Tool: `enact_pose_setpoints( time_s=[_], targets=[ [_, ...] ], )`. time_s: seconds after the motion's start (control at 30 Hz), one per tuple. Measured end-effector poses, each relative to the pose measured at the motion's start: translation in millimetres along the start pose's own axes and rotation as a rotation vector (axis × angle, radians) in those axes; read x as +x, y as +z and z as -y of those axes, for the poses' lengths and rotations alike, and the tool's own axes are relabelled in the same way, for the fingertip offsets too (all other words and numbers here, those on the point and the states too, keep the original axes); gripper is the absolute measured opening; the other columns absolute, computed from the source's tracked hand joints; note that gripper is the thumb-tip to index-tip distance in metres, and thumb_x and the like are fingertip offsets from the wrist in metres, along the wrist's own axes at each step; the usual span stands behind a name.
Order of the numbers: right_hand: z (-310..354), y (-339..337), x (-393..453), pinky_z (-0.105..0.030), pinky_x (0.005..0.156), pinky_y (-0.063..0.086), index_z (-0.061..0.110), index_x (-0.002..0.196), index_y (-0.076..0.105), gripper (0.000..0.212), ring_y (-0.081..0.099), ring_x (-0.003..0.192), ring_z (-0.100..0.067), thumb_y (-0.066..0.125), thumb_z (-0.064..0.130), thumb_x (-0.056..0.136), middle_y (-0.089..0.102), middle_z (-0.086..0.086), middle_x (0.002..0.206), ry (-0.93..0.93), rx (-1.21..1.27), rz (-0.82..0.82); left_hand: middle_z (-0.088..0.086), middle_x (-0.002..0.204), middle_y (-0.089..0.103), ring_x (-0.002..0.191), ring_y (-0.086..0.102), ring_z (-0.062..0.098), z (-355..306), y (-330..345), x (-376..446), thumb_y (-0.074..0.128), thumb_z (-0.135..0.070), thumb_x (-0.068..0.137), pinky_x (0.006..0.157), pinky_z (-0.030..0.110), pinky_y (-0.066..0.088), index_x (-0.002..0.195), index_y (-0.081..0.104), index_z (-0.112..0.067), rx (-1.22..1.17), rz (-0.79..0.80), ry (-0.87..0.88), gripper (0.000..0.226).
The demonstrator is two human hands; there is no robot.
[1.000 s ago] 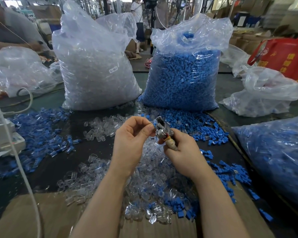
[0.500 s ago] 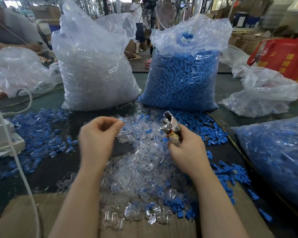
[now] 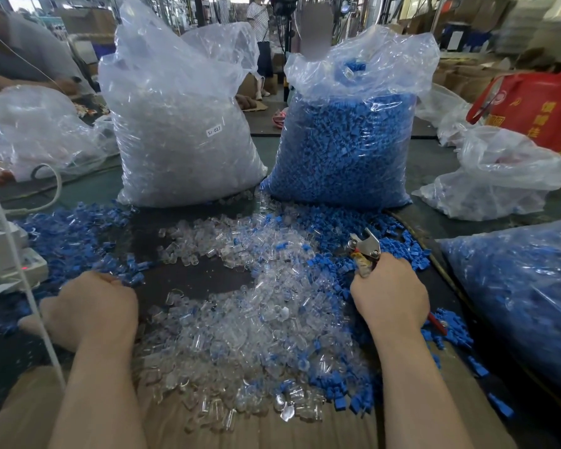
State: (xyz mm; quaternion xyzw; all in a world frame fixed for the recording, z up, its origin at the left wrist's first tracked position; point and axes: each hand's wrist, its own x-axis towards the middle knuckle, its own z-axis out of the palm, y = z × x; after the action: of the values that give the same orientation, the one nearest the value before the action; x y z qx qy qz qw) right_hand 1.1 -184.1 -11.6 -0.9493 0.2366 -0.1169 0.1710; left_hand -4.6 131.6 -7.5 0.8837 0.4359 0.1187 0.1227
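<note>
Steel cutters [image 3: 364,249], nose pointing straight away, clasped in right hand [image 3: 391,298]; left hand [image 3: 93,307] curled, contents hidden.

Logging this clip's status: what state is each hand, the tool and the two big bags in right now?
cutter, tip up, jaws slightly apart.
right hand, grips the cutter.
left hand, fingers curled down at the blue pieces; any hold hidden.
clear-parts bag, upright, top open.
blue-parts bag, upright, top open.
</note>
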Motion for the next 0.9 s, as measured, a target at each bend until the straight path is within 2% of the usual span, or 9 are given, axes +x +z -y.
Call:
enact_pose_setpoints(
  time_s=[0.1, 0.2, 0.27, 0.33, 0.4, 0.47, 0.6, 0.73, 0.9],
  targets=[
    [0, 0, 0, -0.032, 0.064, 0.035, 0.011, 0.114, 0.057, 0.034, 0.04, 0.068, -0.025, 0.059, 0.038, 0.093, 0.051, -0.01, 0.121, 0.011, -0.039, 0.074, 0.027, 0.128, 0.053, 0.121, 0.045, 0.044, -10, -4, -8, 0.06, -0.029, 0.094, 0.105, 0.053, 0.032, 0.126, 0.062, -0.008, -0.011, -0.025, 0.043, 0.038],
    [1, 1, -1, -0.033, 0.066, 0.036, 0.011, 0.111, 0.057, 0.033, 0.042, 0.07, -0.025, 0.058, 0.039, 0.094, 0.05, -0.01, 0.123, -0.015, -0.049, 0.141, 0.018, 0.124, 0.06, 0.116, 0.052, 0.038, -27, -9, -18, 0.061, -0.033, 0.094, 0.099, 0.051, 0.035, 0.122, 0.064, -0.021, -0.128, 0.016, 0.263, 0.031],
    [4, 1, -1, -0.033, 0.067, 0.036, 0.013, 0.108, 0.057, 0.027, 0.043, 0.072, -0.026, 0.056, 0.036, 0.094, 0.052, -0.009, 0.119, -0.034, -0.044, 0.167, 0.004, 0.112, 0.069, 0.097, 0.062, 0.023, -41, -12, -31, 0.063, -0.034, 0.092, 0.095, 0.042, 0.044, 0.108, 0.069, -0.031, -0.294, 0.145, 0.408, 0.017],
    [6, 1, -1, -0.033, 0.067, 0.037, 0.014, 0.108, 0.057, 0.025, 0.044, 0.074, -0.026, 0.053, 0.035, 0.095, 0.054, -0.009, 0.115, -0.051, -0.066, 0.195, -0.009, 0.099, 0.07, 0.08, 0.06, 0.004, -54, -11, -47, 0.066, -0.032, 0.091, 0.079, 0.03, 0.048, 0.099, 0.068, -0.033, -0.421, 0.329, 0.534, 0.009],
    [7, 1, -1, -0.033, 0.066, 0.037, 0.016, 0.102, 0.053, 0.021, 0.044, 0.076, -0.026, 0.053, 0.036, 0.095, 0.056, -0.008, 0.109, -0.068, -0.075, 0.212, -0.018, 0.093, 0.063, 0.078, 0.054, -0.007, -65, -7, -64, 0.065, -0.035, 0.092, 0.065, 0.013, 0.041, 0.107, 0.066, -0.029, -0.406, 0.49, 0.681, 0.016],
    [7, 1, -1, -0.033, 0.065, 0.037, 0.018, 0.093, 0.046, 0.019, 0.045, 0.075, -0.025, 0.053, 0.036, 0.095, 0.054, -0.006, 0.099, -0.078, -0.066, 0.219, -0.014, 0.1, 0.064, 0.083, 0.055, -0.004, -74, -1, -77, 0.062, -0.04, 0.092, 0.071, 0.009, 0.043, 0.119, 0.063, -0.023, -0.341, 0.579, 0.78, 0.032],
    [8, 2, -1, -0.032, 0.064, 0.035, 0.019, 0.091, 0.045, 0.018, 0.045, 0.074, -0.025, 0.054, 0.035, 0.095, 0.049, -0.003, 0.091, -0.117, -0.059, 0.239, 0.0, 0.123, 0.062, 0.102, 0.061, 0.014, -82, 7, -92, 0.064, -0.042, 0.092, 0.096, 0.033, 0.051, 0.131, 0.059, -0.022, -0.232, 0.515, 0.819, 0.044],
    [8, 1, 0, -0.032, 0.065, 0.036, 0.018, 0.091, 0.047, 0.016, 0.046, 0.073, -0.025, 0.053, 0.033, 0.094, 0.051, -0.003, 0.09, -0.143, -0.044, 0.248, -0.015, 0.084, 0.061, 0.078, 0.059, 0.001, -80, 7, -93, 0.069, -0.035, 0.09, 0.081, 0.026, 0.051, 0.114, 0.069, -0.027, -0.318, 0.484, 0.804, 0.026],
    [7, 2, -1, -0.033, 0.062, 0.036, 0.018, 0.087, 0.05, 0.016, 0.048, 0.073, -0.026, 0.053, 0.033, 0.094, 0.051, -0.001, 0.081, -0.156, -0.016, 0.264, -0.016, 0.079, 0.065, 0.069, 0.061, -0.002, -79, 3, -89, 0.078, -0.036, 0.081, 0.064, 0.019, 0.05, 0.094, 0.07, -0.033, -0.428, 0.52, 0.748, 0.016]
  ],
)
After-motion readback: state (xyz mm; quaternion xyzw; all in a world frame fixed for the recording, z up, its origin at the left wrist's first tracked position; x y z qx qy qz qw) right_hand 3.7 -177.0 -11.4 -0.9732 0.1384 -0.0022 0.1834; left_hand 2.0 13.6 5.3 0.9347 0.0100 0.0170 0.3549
